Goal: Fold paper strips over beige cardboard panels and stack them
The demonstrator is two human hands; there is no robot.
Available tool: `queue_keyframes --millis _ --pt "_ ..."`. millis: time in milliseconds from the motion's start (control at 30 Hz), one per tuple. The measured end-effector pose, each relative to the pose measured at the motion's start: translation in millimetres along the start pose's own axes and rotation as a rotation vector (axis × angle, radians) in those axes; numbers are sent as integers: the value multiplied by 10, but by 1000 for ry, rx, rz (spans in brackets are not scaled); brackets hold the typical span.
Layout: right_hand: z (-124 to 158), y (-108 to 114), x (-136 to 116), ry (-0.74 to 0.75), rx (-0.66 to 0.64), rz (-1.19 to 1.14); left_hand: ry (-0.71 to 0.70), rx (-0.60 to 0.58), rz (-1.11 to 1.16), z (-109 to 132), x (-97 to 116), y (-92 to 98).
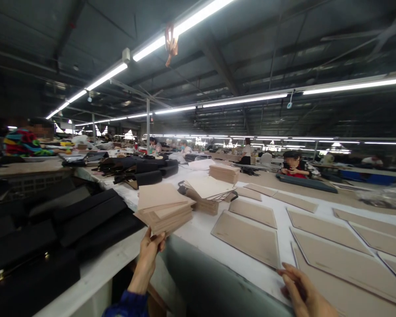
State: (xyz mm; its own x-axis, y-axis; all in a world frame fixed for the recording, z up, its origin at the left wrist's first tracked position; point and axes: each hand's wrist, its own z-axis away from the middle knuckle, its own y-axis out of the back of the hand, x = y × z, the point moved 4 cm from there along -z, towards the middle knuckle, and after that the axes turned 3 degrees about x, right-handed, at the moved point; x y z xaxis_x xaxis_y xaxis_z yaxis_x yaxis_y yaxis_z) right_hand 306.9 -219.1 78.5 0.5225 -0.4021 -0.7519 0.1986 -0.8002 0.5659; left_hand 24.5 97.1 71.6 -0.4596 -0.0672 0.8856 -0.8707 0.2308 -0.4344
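Observation:
My left hand [150, 255] reaches up from a blue sleeve and grips the near corner of a tilted stack of tan boards [165, 207] at the table's front edge. My right hand [302, 288] rests at the lower right with its fingers stretched out, touching the white table [204, 229] beside a flat tan panel [246, 237]. Nothing is in the right hand.
Several flat tan panels [343, 255] lie in rows across the table to the right. More board stacks [209, 191] stand behind. Black cases [92, 220] are piled at the left. Other people sit at far tables [293, 165] under long strip lights.

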Motion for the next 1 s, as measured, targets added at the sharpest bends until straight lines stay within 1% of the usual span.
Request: queue_keyframes --millis 133,233,367,500,600,700,833,900,1000 --pt "33 11 -60 16 27 -34 1 7 -4 -3 41 -10" --pt "63 24 -109 30 45 -59 2 3 -1 -34 25 5" --pt "82 35 -141 30 83 -37 11 4 24 -83 -6 10" --pt "88 25 -167 24 63 -42 20 23 47 -119 29 27" --pt "100 19 -199 25 53 -32 13 68 63 -161 118 135" --pt "115 13 -231 34 57 -29 22 109 53 -217 199 314" --pt "119 -3 -236 38 55 -22 10 198 67 -273 208 508" --pt "112 -11 -224 40 55 -22 -15 258 81 -283 178 543" --pt "101 -19 -199 20 48 -40 -30 319 90 -287 133 537"
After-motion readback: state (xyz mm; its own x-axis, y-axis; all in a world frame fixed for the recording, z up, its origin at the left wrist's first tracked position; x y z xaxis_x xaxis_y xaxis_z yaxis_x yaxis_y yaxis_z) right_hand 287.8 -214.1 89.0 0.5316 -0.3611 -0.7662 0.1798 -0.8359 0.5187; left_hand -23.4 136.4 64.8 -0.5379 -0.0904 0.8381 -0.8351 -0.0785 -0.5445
